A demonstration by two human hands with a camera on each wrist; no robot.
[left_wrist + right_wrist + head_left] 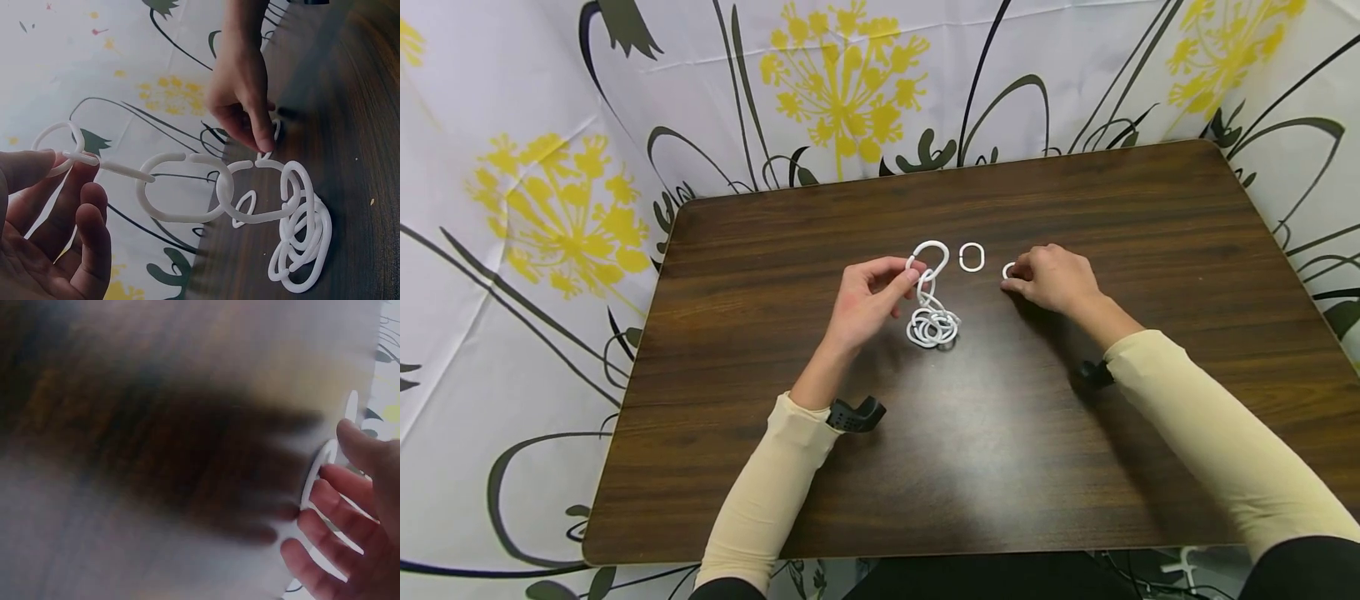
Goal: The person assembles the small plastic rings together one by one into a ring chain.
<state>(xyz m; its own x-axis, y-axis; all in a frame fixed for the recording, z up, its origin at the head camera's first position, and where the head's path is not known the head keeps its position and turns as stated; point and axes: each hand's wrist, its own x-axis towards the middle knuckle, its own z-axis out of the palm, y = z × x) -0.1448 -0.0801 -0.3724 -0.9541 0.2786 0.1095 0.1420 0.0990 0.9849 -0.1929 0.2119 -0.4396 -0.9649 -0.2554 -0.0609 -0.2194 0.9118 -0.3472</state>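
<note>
My left hand (861, 307) pinches the top link of a white plastic chain (933, 312) between thumb and index finger. From there, joined links run down to a small heap on the table; in the left wrist view several oval links (145, 203) stretch between fingers and heap, each with a narrow gap in its side. To the right, my right hand (1060, 277) is low over the table, with thumb and fingertips around a loose white link (307, 486). Another loose oval link (961, 257) lies between the chain and the right hand.
Everything lies on a dark wood-grain table (760, 467) with rounded corners. A white curtain (700, 100) with yellow and grey plant prints hangs behind its back edge and along the sides. Cables (1131, 575) show below the front edge at right.
</note>
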